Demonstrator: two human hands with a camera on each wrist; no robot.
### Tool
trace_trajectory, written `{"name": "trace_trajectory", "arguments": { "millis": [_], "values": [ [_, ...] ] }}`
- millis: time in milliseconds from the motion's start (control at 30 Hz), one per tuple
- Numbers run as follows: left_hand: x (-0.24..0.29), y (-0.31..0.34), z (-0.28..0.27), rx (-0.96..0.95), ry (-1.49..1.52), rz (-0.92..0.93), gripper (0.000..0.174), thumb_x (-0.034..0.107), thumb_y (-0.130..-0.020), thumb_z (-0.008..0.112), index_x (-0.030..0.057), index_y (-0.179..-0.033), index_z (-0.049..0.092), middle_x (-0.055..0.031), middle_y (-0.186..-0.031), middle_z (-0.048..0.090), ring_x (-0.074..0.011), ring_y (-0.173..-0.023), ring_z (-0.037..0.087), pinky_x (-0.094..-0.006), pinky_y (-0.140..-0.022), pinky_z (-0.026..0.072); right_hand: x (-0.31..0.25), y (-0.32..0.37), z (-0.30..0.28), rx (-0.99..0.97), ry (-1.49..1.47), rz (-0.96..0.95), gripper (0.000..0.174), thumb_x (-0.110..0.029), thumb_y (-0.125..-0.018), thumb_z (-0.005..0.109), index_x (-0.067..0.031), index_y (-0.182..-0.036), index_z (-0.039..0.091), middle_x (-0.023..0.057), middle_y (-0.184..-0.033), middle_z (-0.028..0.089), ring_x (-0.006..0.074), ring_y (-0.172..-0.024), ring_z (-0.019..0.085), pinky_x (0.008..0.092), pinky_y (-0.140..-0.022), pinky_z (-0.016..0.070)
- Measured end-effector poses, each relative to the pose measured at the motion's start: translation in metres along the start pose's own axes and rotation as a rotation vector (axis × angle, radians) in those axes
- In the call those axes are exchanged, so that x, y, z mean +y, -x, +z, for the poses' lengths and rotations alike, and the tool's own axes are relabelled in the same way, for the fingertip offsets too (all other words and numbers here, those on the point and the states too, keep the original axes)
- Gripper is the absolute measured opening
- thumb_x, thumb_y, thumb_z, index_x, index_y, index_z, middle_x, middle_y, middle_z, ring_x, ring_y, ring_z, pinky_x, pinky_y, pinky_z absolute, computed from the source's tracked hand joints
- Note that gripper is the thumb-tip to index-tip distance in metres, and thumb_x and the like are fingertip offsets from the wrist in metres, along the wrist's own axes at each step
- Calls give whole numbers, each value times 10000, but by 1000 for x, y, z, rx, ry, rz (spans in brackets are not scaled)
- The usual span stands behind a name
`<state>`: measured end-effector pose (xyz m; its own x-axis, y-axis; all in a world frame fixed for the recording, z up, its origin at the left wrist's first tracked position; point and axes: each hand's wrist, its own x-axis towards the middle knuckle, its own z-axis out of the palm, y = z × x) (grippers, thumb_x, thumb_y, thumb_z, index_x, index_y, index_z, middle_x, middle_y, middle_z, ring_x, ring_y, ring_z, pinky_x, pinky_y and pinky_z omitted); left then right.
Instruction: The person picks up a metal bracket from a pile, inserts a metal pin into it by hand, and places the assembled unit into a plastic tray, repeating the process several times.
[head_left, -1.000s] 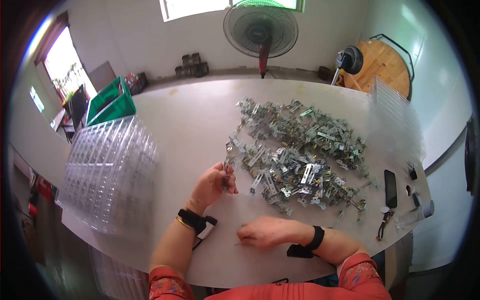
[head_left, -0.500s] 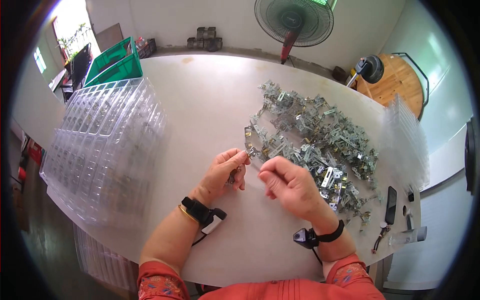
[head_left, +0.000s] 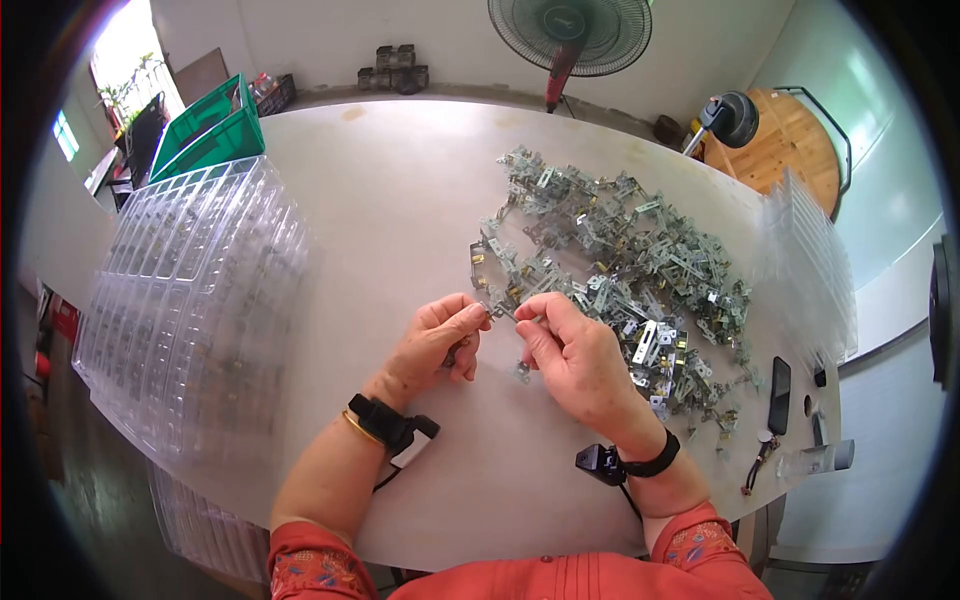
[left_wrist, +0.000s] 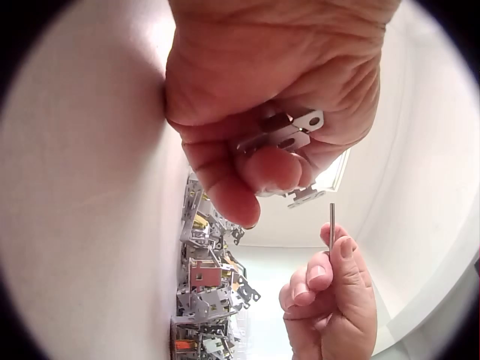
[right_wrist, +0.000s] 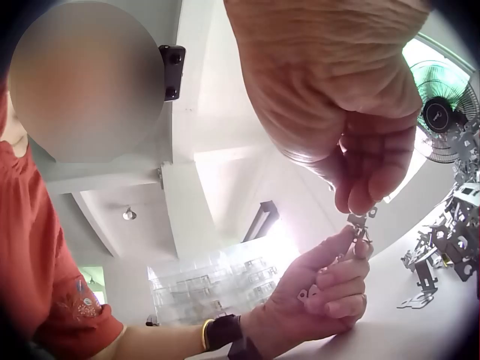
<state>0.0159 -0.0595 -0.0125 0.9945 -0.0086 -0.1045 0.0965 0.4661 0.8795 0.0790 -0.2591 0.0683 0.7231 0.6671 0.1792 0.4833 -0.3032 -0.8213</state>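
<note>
silvery perforated metal bracket (left_wrist: 306, 196) pinched in left hand (head_left: 437, 342), over pale table (head_left: 400, 200), near jumbled heap of metal parts (head_left: 640, 250); more silvery pieces (left_wrist: 294, 140) in its curled fingers; right hand (head_left: 585, 370) pinches thin steel pin (left_wrist: 332, 225), tip near bracket, contact unclear; step, judged: bringing pin to bracket; next move needs steady alignment.

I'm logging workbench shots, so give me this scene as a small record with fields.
surface: pale table
left hand: curled round small silver metal brackets
right hand: pinches a thin metal rod
pile: jumbled metal parts, beyond the hands
left side: stacked clear plastic trays; green plastic crate behind them
right side: black phone
</note>
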Motion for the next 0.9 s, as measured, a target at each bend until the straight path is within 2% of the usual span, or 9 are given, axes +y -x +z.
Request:
{"name": "trace_trajectory", "arguments": {
  "millis": [233, 433, 500, 600, 733, 800, 900],
  "values": [
    [-2, 0, 1, -5, -70, 38, 288, 320, -1052, 557, 52, -952, 586, -1, -577, 537, -95, -416, 492, -265, -471, 496, 3, -2, 2, -10, 24, 6, 137, -135, -1006, 596, -41, -1105, 586, 113, -749, 677, 229, -658, 684, 341, -626, 527],
    [-5, 0, 3, 50, -125, 68, 278, 309, -1047, 576, 57, -930, 583, 10, -579, 534, -79, -421, 490, -241, -445, 459, 9, 4, 7, -8, -76, 104, 216, -136, -1005, 599, -14, -1180, 567, 93, -735, 677, 179, -641, 670, 320, -621, 522],
    [-5, 1, 6, 12, -312, 63, 260, 296, -1035, 604, 61, -925, 586, 29, -588, 518, -67, -430, 482, -237, -441, 443, 12, 8, 8, -28, -194, 166, 241, -144, -1016, 589, -2, -1208, 557, 76, -747, 682, 133, -657, 659, 293, -624, 524],
    [-5, 2, 9, -3, -324, 40, 254, 294, -1021, 632, 69, -911, 591, 42, -611, 516, -54, -461, 486, -229, -447, 428, 21, 14, 9, -67, -336, 235, 260, -163, -1026, 586, -1, -1226, 550, 62, -770, 683, 106, -683, 651, 269, -636, 532],
    [-5, 6, 11, -33, -381, -2, 264, 310, -1014, 643, 71, -910, 604, 43, -633, 529, -48, -491, 491, -221, -454, 416, 25, 24, 5, -108, -394, 245, 273, -184, -1033, 586, 0, -1231, 547, 56, -787, 681, 101, -702, 651, 259, -646, 538],
    [-6, 6, 11, -91, -410, 8, 273, 325, -1009, 650, 74, -907, 618, 45, -635, 534, -49, -507, 498, -221, -460, 408, 24, 28, 3, -170, -456, 323, 255, -196, -1046, 573, -17, -1227, 554, 17, -785, 657, 77, -708, 629, 244, -648, 533],
    [-5, 9, 17, -147, -421, -22, 278, 333, -1008, 650, 73, -911, 626, 45, -620, 532, -53, -503, 505, -228, -460, 406, 23, 33, 3, -158, -452, 341, 246, -213, -1047, 575, -22, -1202, 564, 22, -793, 661, 78, -702, 629, 248, -641, 535]
  ]
}}
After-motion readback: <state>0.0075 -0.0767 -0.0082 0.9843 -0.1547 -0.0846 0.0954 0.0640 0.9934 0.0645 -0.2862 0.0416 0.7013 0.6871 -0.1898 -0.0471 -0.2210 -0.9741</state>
